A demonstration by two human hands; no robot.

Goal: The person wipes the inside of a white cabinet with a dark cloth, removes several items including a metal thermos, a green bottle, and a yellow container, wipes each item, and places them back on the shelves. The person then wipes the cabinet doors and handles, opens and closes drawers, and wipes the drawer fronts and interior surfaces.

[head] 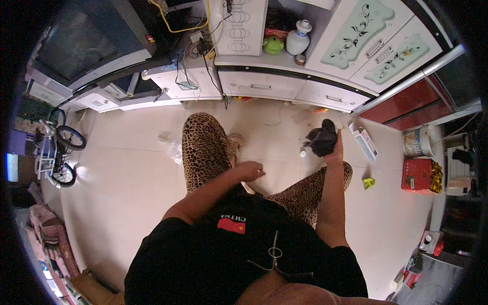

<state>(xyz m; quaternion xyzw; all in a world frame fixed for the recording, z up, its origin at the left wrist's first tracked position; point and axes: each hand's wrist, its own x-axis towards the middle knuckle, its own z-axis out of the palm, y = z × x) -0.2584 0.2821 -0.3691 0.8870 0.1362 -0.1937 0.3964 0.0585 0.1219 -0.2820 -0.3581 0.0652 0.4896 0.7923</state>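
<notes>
My right hand grips a bunched dark cloth beyond my right knee, above the tiled floor. The cloth hides most of the fingers. My left hand hovers between my legs, beside the left thigh, its fingers curled in and no object visible in them. A small white cap-like object lies on the floor by the cloth. To the right of the cloth lies an open narrow white box. A crumpled yellow-green wrapper rests nearer to me.
Ahead stands a white cabinet with drawers, a white vase and a green figurine. Cables hang from its left part. On the right are a bucket and a red box; a small bicycle is at far left.
</notes>
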